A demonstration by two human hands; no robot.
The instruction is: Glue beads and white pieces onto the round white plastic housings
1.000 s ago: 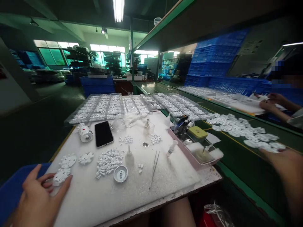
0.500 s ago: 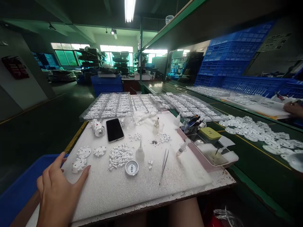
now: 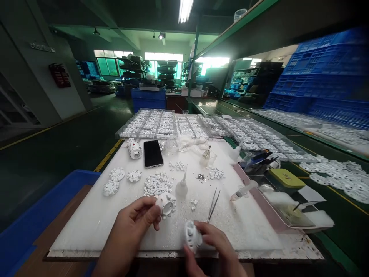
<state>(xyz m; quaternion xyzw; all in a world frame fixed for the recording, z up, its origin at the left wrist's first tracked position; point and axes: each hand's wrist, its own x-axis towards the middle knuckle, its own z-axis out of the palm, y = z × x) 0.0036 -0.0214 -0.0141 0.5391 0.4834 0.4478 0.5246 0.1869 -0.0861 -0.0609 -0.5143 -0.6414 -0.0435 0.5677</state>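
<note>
My left hand (image 3: 135, 223) pinches a white round part with a notched rim (image 3: 166, 206) above the foam mat (image 3: 95, 227). To its right, near the front edge, my right hand (image 3: 213, 246) grips a second white round part (image 3: 191, 235), tilted on its side. Between and behind the hands are a white squeeze bottle (image 3: 182, 188) and a pile of small white pieces (image 3: 158, 184). Metal tweezers (image 3: 213, 204) lie just beyond my right hand. Several white discs (image 3: 117, 174) rest at the mat's left.
Behind are a black phone (image 3: 153, 154), a white cylindrical assembly (image 3: 134, 149) and clear trays of white parts (image 3: 155, 125). A pink tool tray (image 3: 256, 207) stands right, a blue bin (image 3: 69, 192) left. A syringe-like tube (image 3: 243, 191) leans on the pink tray.
My left hand has moved right from the mat's left side and now holds a white part. My right hand has come into view holding another. The view has swung left.
</note>
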